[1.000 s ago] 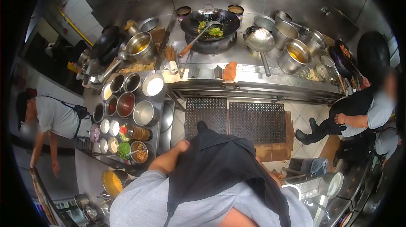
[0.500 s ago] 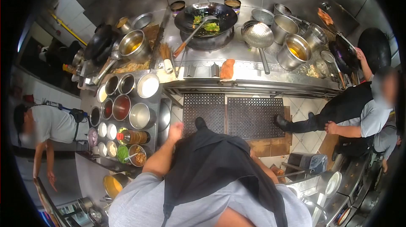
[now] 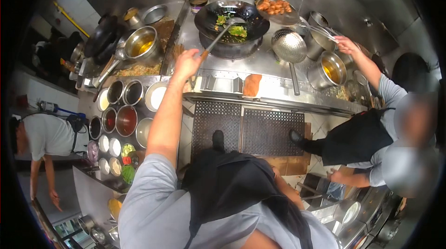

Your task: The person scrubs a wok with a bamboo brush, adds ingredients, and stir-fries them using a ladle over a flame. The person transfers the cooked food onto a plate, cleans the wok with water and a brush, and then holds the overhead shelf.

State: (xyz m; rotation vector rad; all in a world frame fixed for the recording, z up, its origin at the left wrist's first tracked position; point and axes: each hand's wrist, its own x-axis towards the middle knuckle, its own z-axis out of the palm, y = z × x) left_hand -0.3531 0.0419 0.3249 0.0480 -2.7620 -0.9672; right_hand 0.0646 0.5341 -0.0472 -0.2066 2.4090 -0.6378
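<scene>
My left hand (image 3: 187, 64) is stretched forward with its fingers closed around the wooden handle of a ladle (image 3: 218, 39). The ladle's bowl rests inside a black wok (image 3: 255, 24) on the stove, among chopped green and yellow food (image 3: 238, 31). Only part of my right forearm (image 3: 287, 187) shows beside the black apron; the right hand is hidden. Right of the wok, a co-worker's hand (image 3: 349, 46) holds a strainer (image 3: 289, 18) heaped with orange-brown fried pieces (image 3: 274, 6).
A perforated skimmer (image 3: 289, 47) lies on the stove top. Metal pots of yellow liquid stand at left (image 3: 141, 42) and right (image 3: 327, 69). An orange cloth (image 3: 252, 85) lies on the front edge. Sauce and ingredient containers (image 3: 126, 120) fill the left counter. Another person (image 3: 51, 133) stands at far left.
My left hand has moved from beside my waist up to the ladle handle. The co-worker's strainer with fried pieces has swung left to the wok's edge.
</scene>
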